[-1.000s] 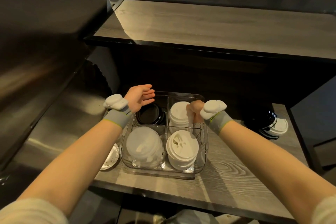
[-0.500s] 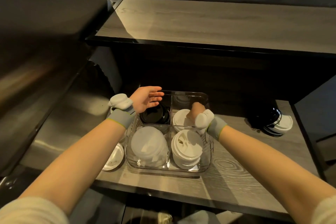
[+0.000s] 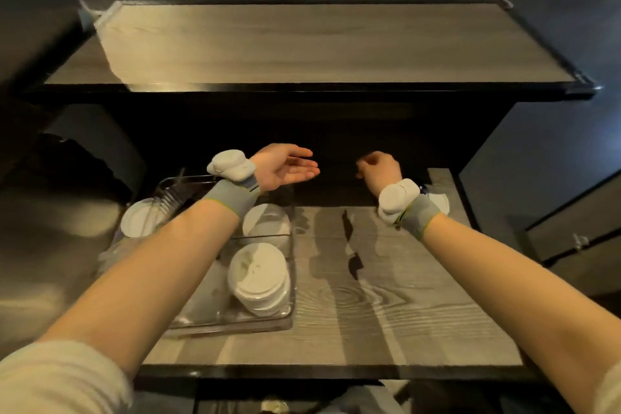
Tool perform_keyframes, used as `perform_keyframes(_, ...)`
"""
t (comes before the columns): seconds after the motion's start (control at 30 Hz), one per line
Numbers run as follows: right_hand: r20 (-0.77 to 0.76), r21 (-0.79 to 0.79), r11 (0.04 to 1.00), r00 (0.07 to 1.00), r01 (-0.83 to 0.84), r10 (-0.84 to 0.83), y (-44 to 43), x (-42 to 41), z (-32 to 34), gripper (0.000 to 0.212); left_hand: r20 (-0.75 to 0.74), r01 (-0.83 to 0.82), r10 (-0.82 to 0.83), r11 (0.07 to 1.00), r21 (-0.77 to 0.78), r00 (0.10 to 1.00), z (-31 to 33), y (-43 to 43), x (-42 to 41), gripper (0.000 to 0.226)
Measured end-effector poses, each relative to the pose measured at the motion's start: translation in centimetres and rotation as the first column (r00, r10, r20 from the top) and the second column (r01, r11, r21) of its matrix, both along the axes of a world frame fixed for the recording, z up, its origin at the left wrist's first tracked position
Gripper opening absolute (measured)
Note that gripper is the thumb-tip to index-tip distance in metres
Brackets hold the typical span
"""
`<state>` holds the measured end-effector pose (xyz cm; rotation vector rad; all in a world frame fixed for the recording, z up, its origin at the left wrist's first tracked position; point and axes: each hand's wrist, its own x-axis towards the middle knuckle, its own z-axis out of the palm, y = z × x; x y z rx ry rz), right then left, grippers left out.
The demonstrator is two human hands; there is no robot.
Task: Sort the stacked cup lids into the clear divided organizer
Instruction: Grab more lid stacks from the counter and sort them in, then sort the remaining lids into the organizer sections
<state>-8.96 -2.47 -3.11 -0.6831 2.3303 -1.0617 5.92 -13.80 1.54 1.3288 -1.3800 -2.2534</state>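
White lid stacks [image 3: 258,277], upright, in clear organizer [image 3: 291,279]

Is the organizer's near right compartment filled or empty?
Filled: a stack of white lids stands inside that section of the clear organizer.

Single head-worn view, looking forward and down, close over shelf [image 3: 369,296]

both wrists wear grey bands [image 3: 232,200] with white pods [image 3: 398,198]; pale sleeves [image 3: 57,376].
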Motion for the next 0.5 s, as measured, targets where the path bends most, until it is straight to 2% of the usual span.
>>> perform_keyframes(0.13, -0.080, 0.260, 0.949, 0.984, 0.176, -0.160, 3.2, -7.3, -1.8, 0.040, 0.177, 0.184, -0.178, 0.983, -0.017, 0.968, -2.2, 3.8, -6.8, 0.033)
perform_keyframes(0.2, -0.113, 0.377, 0.910, 0.984, 0.172, -0.139, 4.6, -9.3, -2.4, 0.043, 0.265, 0.217, -0.202, 0.976, -0.026, 0.943, -3.8, 4.9, -8.8, 0.035)
perform_keyframes(0.27, -0.074, 0.477, 0.878, 0.997, 0.050, -0.016, 5.8, -10.8, -3.1, 0.041, 0.350, 0.180, -0.174, 0.983, 0.013, 0.921, -5.5, 5.9, -10.6, 0.031)
perform_keyframes(0.37, 0.105, 0.482, 0.874, 0.994, -0.065, 0.016, 6.9, -12.6, -4.6, 0.052, 0.447, 0.143, -0.153, 0.988, 0.056, 0.881, -7.7, 6.9, -12.6, 0.039)
perform_keyframes(0.5, 0.246, 0.388, 0.921, 0.968, -0.047, -0.055, 7.9, -13.6, -6.5, 0.063, 0.438, 0.140, -0.144, 0.989, 0.041, 0.887, -10.0, 8.9, -15.2, 0.044)
